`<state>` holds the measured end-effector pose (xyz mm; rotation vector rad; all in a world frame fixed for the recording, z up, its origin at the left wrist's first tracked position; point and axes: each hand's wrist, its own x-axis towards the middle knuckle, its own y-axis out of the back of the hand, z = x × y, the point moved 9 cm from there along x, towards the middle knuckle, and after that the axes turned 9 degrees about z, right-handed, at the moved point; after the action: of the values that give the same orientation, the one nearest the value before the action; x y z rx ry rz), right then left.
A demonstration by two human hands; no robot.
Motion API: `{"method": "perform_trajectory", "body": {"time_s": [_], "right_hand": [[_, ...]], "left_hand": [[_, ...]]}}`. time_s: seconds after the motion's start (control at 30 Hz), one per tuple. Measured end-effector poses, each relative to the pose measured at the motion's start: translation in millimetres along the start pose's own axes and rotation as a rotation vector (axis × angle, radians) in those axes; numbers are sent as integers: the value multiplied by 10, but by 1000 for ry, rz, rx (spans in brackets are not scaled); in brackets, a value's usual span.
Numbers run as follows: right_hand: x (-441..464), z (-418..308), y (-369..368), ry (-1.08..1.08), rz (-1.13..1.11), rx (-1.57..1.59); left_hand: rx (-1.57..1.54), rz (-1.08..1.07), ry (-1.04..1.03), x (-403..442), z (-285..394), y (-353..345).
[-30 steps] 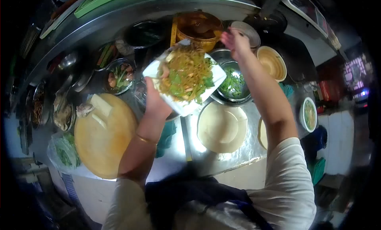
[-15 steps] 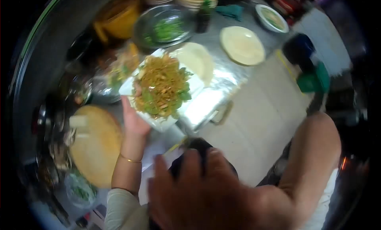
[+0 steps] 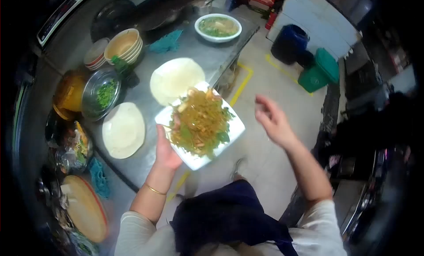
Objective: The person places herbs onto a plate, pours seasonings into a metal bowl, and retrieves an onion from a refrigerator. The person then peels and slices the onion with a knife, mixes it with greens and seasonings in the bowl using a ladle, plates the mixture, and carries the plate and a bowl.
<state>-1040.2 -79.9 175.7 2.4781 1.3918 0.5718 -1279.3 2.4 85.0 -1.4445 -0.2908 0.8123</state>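
My left hand [image 3: 167, 150] grips a square white plate [image 3: 234, 131] at its left corner, thumb along the rim and the other fingers hidden underneath. On the plate is a heap of brown glassy noodles [image 3: 198, 121] mixed with green leaves and pale pieces. Off to the plate's right, my right hand [image 3: 276, 123] hangs in the air over the floor, holding nothing, its slightly bent fingers apart. Just behind the plate lies a cream oval plate [image 3: 170, 81] on the metal table; a second cream plate [image 3: 123, 131] lies left of it.
A white bowl of greens [image 3: 218, 28] stands at the table's far end. Stacked bowls [image 3: 123, 46], a metal bowl of chopped herbs [image 3: 106, 94] and a dark green bottle [image 3: 128, 74] are at left. A round chopping board [image 3: 84, 207] is nearer. Bins [image 3: 316, 72] stand on the floor.
The view has swung right. My right hand has gone from close before the camera to the right side of the plate. My left hand still holds the plate, now near the table's edge.
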Motion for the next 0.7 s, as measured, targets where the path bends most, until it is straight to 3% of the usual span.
{"method": "perform_trajectory", "body": {"time_s": [0.03, 0.13, 0.23, 0.37, 0.47, 0.53, 0.6, 0.7], "right_hand": [[-45, 545, 187, -171, -4, 129], [-170, 1123, 493, -808, -165, 626], [161, 1397, 966, -801, -75, 707], [883, 1800, 1577, -822, -19, 704], [1417, 2030, 1750, -861, 96, 764], [1832, 2244, 1897, -865, 155, 800], [2340, 2412, 2029, -793, 107, 792], [3018, 2496, 2072, -784, 179, 770]], "left_hand": [[-52, -2, 25, 206, -228, -114], [-85, 3, 80, 880, -913, -379], [15, 69, 93, 1432, -1354, -625], [-67, 58, 268, 2317, -1780, -933], [14, 162, 203, 2887, -1726, -1257], [50, 125, 178, 3399, -1665, -1406], [60, 134, 199, 3869, -1565, -1509], [136, 226, 222, 4416, -1389, -1025]]}}
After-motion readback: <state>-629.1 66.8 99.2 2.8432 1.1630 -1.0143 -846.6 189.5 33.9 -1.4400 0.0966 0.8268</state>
